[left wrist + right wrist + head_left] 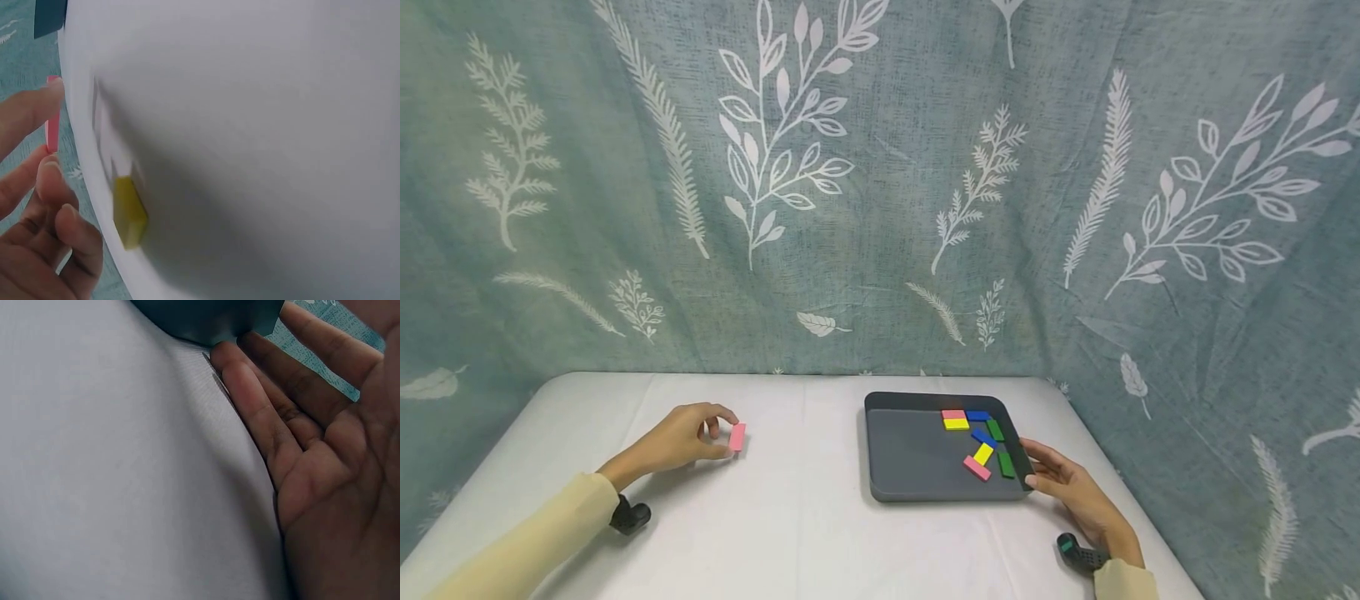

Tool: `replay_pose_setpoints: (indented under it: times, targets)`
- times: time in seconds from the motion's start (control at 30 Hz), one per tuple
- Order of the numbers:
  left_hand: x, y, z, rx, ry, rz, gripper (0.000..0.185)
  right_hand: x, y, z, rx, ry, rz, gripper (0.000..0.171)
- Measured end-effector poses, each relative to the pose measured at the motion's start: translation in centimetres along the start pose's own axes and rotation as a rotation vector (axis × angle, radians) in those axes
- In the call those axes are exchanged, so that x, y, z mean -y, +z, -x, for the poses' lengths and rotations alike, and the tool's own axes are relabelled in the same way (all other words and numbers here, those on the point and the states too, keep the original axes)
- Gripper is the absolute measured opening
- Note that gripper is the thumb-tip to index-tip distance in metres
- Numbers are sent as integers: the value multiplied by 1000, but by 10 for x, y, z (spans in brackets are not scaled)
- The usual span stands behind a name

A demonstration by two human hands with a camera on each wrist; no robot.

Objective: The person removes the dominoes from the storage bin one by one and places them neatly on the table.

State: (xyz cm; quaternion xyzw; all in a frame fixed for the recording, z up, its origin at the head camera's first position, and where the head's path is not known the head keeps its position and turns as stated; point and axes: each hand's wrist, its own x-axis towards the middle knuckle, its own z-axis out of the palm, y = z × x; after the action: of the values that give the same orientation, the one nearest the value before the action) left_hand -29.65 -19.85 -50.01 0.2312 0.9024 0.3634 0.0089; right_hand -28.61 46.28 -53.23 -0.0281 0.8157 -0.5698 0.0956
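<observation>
My left hand (724, 431) pinches a small pink block (737, 437) between thumb and forefinger, on edge just above the white table (790, 517). The left wrist view shows that pink block (52, 128) between my fingertips (45, 167), with a yellow block (129, 212) lying on the table close by. A dark grey tray (910, 458) sits right of centre and holds several coloured blocks, among them a pink one (977, 468) and a yellow one (983, 454). My right hand (1041, 467) lies open, its straight fingers (250, 387) touching the tray's (206, 319) right side.
A leaf-printed teal curtain (880, 183) hangs behind and to both sides of the table. The table's far edge runs just behind the tray. Bare white tabletop lies between my two hands.
</observation>
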Motion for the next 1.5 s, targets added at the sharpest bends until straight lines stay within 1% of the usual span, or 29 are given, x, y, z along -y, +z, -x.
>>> replay_pose_setpoints:
  times: [0.17, 0.37, 0.57, 0.7, 0.83, 1.0, 1.13, 1.23, 1.3, 1.43, 1.5]
  targets:
    - [6, -1, 6, -6, -18, -44, 42, 0, -1, 0, -2, -3, 4, 69]
    - [9, -4, 12, -16, -15, -72, 42, -2, -1, 0, -3, 1, 7, 70]
    - [11, -5, 14, 4, -26, -84, 41, -1, -2, 0, -2, -15, 2, 70]
    - [13, -5, 15, 2, -45, -103, 40, -1, -2, 0, -9, 4, 1, 71]
    - [15, -5, 15, 4, -66, -109, 40, -2, -1, 0, -16, 21, 8, 72]
    - [14, -7, 16, 3, -84, -106, 41, -3, 0, 0, -13, 14, 5, 71]
    - [11, -10, 17, 21, -85, -78, 47, -3, 0, -1, -5, 11, 3, 70]
    - [9, -14, 15, 32, -87, -54, 53, -4, -1, -2, -2, 12, 6, 70]
    - [8, -16, 11, 25, -88, -45, 54, -4, -1, -2, -5, 12, 3, 71]
    - [3, -18, 2, 3, -65, -55, 48, -3, -1, -3, -5, 11, -2, 72]
    - [-2, -18, -4, -7, -58, -45, 47, -2, -2, -3, -2, 6, 3, 71]
